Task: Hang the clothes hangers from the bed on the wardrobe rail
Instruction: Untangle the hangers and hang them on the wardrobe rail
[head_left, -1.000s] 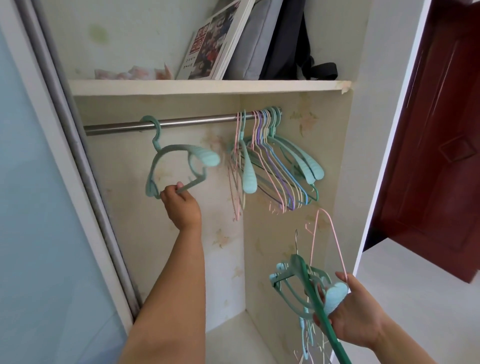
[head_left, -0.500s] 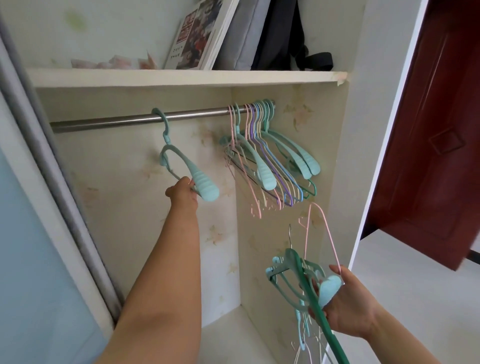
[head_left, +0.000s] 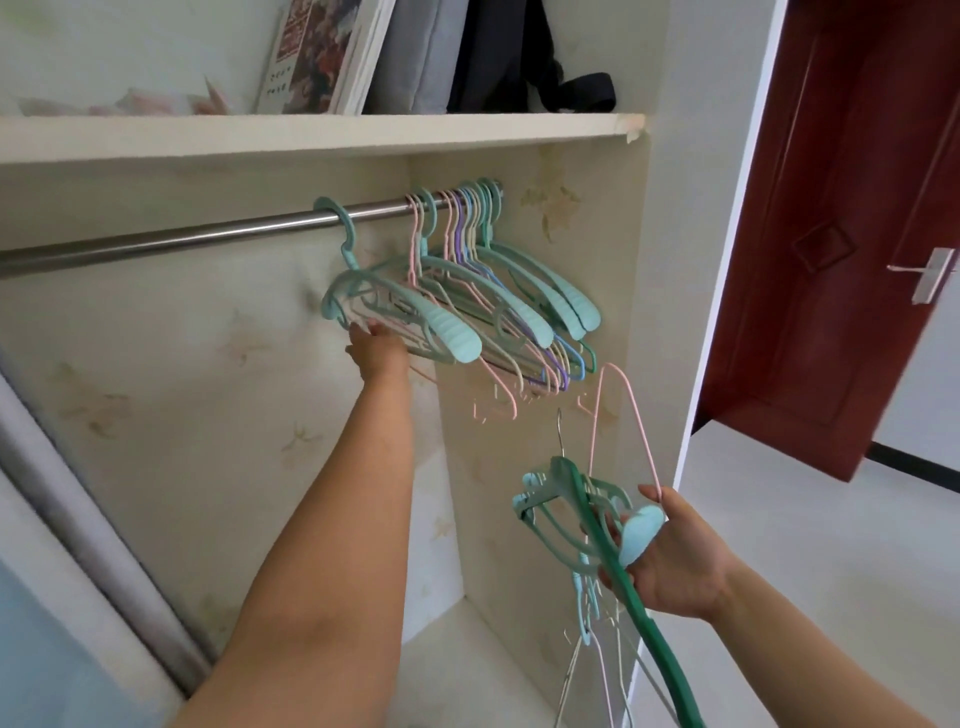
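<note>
Wardrobe rail (head_left: 208, 236), left hand (head_left: 376, 351) touching teal hanger (head_left: 410, 317)

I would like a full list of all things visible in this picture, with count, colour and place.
rail: one, steel, under the shelf
teal hanger: one, hooked on the rail, left of the group
hung hangers: several, teal, pink, purple, blue, at the rail's right end
hanger bundle: several, teal, green, pink, lower right
shelf: one, white, bearing book and bags
door: one, red-brown, right
left hand: touches the teal hanger
right hand: grips the hanger bundle
</note>
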